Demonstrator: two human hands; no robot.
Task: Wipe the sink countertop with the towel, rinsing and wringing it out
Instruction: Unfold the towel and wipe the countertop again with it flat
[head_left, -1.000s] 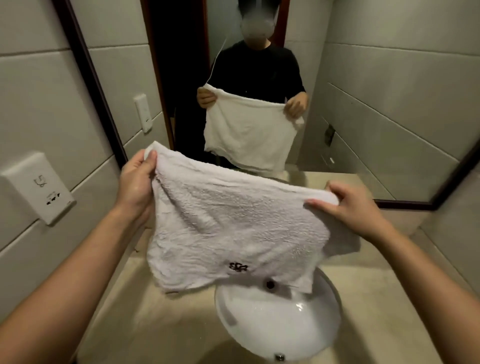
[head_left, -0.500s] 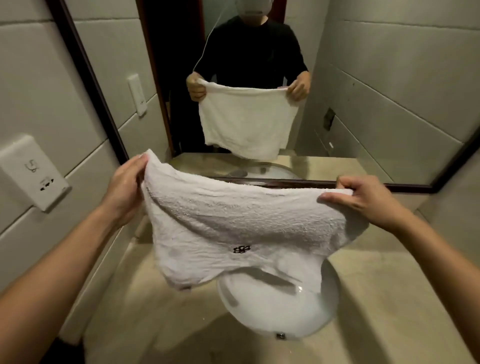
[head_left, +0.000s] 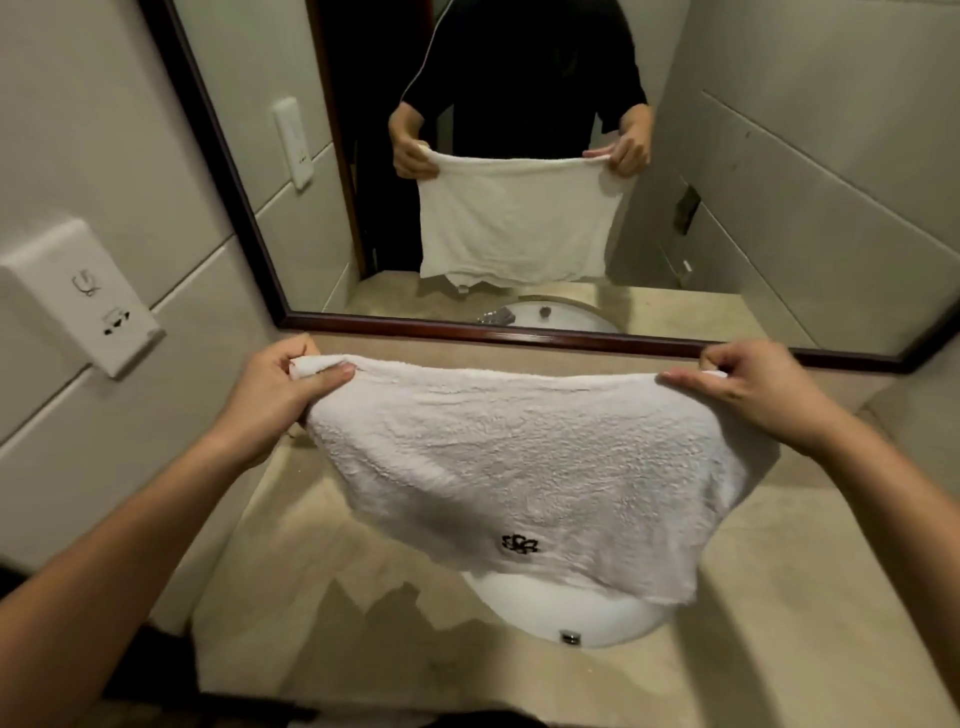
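Both hands, left hand (head_left: 280, 384) and right hand (head_left: 753, 389), pinch the white terry towel (head_left: 519, 457) spread above the white sink basin (head_left: 561, 608); I'd fold it before wiping the beige stone surface (head_left: 291, 597).

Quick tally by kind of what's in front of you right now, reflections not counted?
Towel: 1
Hands: 2, left hand and right hand
Sink basin: 1
Countertop: 1
Mirror: 1
Wall socket plate: 1
Total: 7

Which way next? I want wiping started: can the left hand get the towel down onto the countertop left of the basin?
Probably yes: left hand grips the towel above bare countertop, nothing between.
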